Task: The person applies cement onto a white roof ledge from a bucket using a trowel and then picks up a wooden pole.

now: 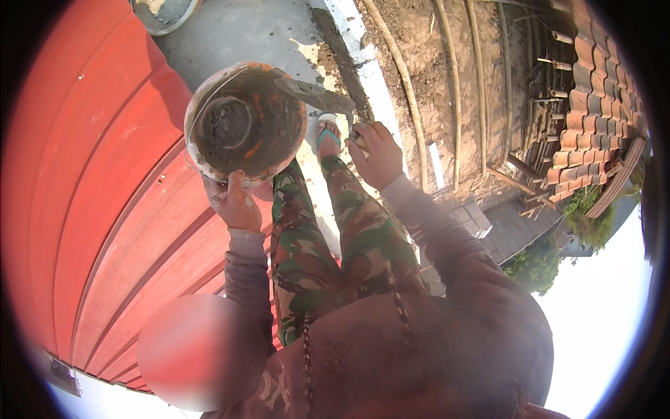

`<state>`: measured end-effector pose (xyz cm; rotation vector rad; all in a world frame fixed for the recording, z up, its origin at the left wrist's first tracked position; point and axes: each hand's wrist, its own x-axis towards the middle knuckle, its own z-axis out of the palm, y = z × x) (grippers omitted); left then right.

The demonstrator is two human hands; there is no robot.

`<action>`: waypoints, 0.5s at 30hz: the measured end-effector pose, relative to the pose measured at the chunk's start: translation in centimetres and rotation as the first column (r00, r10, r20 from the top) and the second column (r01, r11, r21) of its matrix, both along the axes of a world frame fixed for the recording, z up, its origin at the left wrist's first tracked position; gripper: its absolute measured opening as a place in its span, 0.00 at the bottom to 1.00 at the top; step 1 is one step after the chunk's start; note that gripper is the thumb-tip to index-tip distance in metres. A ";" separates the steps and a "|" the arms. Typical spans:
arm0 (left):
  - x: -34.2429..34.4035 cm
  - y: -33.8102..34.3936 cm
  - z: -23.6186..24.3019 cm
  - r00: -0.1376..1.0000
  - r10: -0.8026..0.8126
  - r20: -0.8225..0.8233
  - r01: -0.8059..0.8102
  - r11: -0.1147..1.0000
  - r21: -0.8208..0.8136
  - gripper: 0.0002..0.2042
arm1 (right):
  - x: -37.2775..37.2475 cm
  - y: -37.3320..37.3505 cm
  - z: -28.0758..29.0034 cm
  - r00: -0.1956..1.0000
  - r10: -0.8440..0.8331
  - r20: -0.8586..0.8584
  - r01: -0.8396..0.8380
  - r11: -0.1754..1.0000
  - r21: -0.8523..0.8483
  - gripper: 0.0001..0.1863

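Note:
My left hand grips the near rim of a mortar-smeared bucket, thumb over the edge. The bucket is tilted so that its inside faces me, with some grey mortar at the bottom. In my right hand is the handle of a trowel, fingers wrapped round it. The trowel's mortar-coated blade points left and its tip reaches over the bucket's right rim. The bucket's thin wire handle lies along its left side.
Red ribbed roofing slopes along my left. A pale wall top runs on the right, beyond it wooden poles and a tiled roof. Another container with grey mortar stands at the far left. My sandalled foot is on the grey ledge.

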<state>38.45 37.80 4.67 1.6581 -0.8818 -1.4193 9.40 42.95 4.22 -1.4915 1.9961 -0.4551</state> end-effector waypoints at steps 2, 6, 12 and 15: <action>-1.6 -1.0 -2.3 0.999 -0.023 0.022 0.024 1.000 -0.021 0.20 | 0.2 0.1 -0.3 0.997 -0.079 -0.004 0.079 0.995 0.066 0.16; -1.8 1.0 -7.0 0.973 -0.162 0.165 0.162 0.987 0.013 0.13 | -2.9 1.3 -8.4 0.887 -0.452 -0.093 0.461 0.877 0.139 0.19; -1.0 3.2 -9.7 0.980 -0.160 0.118 0.144 0.981 0.131 0.14 | -9.5 -0.8 -21.6 0.692 -0.715 -0.096 0.708 0.648 0.281 0.21; -0.3 4.6 -10.7 0.996 0.078 -0.039 -0.065 0.960 0.272 0.16 | -7.6 -4.2 -18.1 0.836 -0.525 -0.162 0.549 0.802 0.236 0.21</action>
